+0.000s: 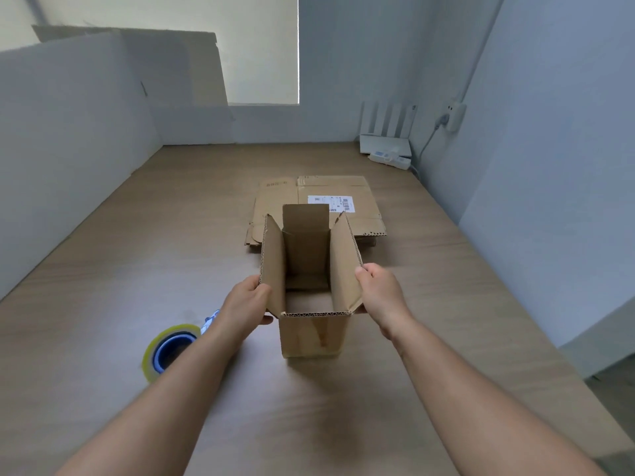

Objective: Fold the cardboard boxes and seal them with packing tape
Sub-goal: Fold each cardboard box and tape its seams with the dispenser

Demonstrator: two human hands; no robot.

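brown box (312, 333), yellowish tape roll (164, 350), blue core

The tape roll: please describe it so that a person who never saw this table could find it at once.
Start from the wooden table and the upright open box near its front middle. Left of that box, partly hidden by the left forearm, sits the tape roll. It is the only round thing there: clear yellowish tape on a blue core, beside brown cardboard.

Left hand (249, 300): pinching the box (314, 334) by its left flap, arm reaching forward.
Right hand (379, 293): pinching the right flap, arm reaching forward.
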